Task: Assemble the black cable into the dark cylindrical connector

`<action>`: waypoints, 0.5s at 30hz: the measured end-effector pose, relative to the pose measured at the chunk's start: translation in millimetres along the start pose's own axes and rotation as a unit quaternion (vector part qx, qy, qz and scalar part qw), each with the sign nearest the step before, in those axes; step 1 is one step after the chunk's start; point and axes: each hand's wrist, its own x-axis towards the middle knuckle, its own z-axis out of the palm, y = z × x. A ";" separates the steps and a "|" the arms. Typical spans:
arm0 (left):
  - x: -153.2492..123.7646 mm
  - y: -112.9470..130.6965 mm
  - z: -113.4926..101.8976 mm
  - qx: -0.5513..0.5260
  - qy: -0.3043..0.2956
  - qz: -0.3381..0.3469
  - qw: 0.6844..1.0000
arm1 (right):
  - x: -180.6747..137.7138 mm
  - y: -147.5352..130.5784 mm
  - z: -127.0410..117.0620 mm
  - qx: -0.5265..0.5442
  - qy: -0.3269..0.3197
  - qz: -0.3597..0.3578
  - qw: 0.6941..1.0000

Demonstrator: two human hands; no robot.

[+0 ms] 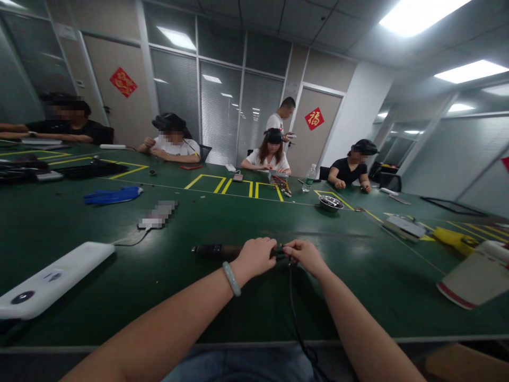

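My left hand (257, 256) is closed around a dark rod-shaped tool (212, 250) that lies on the green table (199, 297) and sticks out to the left of my fist. A pale bracelet (231, 278) sits on that wrist. My right hand (304, 255) touches the left one and pinches the end of a black cable (293, 307) where it meets the tool. The cable runs down toward me and off the table's near edge.
A white power bank (47, 281) lies at the near left, with a blurred device (158, 215) and blue gloves (112, 196) beyond. A metal bowl (331, 202), a water bottle (308, 178) and yellow and white items (457, 239) are at the right. Several people sit along the far side.
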 end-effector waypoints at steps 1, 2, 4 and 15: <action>1.4 0.6 0.5 -0.001 -0.008 -0.007 1.000 | -1.3 0.9 -1.1 -0.014 0.011 -0.005 1.000; 2.2 1.2 1.1 -0.001 -0.014 -0.011 1.000 | -3.1 1.8 -2.3 -0.030 0.020 -0.010 0.999; 1.8 2.4 2.8 0.001 -0.018 -0.008 1.000 | -8.1 2.9 -4.6 -0.070 0.030 -0.015 0.997; -1.1 8.3 14.5 0.038 0.018 0.039 0.998 | -20.6 -4.5 2.4 -0.260 0.093 -0.020 0.961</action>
